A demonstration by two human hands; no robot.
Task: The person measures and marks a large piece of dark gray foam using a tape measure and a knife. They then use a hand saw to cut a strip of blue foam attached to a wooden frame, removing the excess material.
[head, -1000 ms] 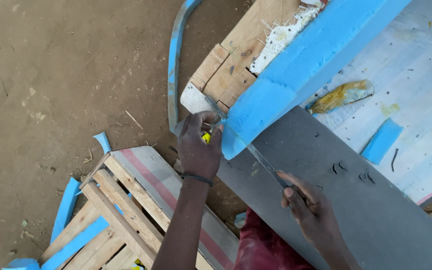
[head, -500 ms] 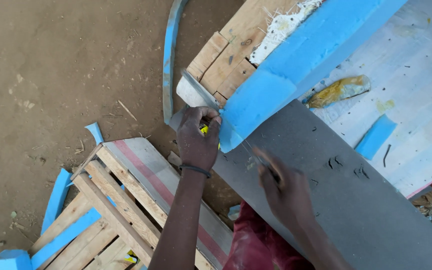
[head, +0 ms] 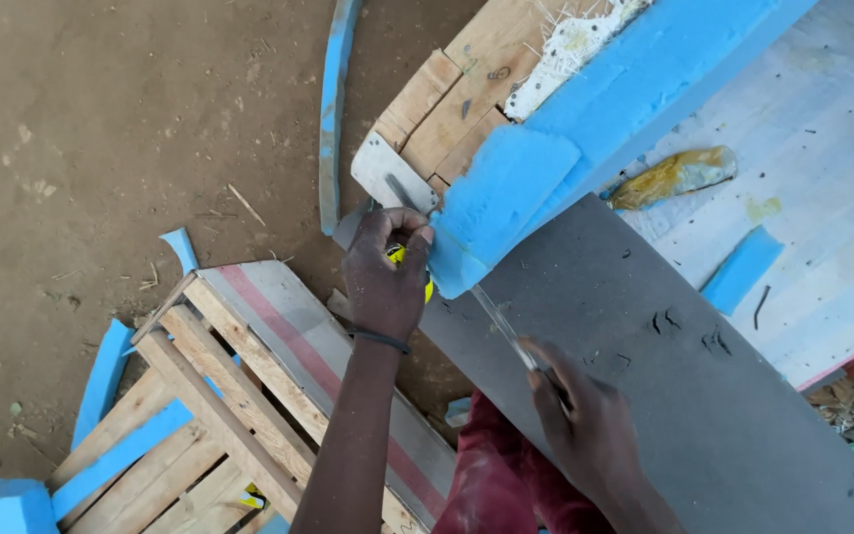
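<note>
Bare dirt ground (head: pixel 101 119) is seen at 10 o'clock; the left hand (head: pixel 387 272) is clamped on a yellow tool (head: pixel 399 255), the right hand (head: pixel 585 425) on a metal ruler (head: pixel 506 326) upon the grey desk (head: pixel 704 415).

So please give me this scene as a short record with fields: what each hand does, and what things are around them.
left hand: closed around a yellow-handled tool at the edge of the blue foam
right hand: fingers press on a thin metal strip
blue foam piece: lies across the grey sheet
under the foam: wooden boards
lower left: wooden pallet with blue foam offcuts
ground: brown dirt
</note>
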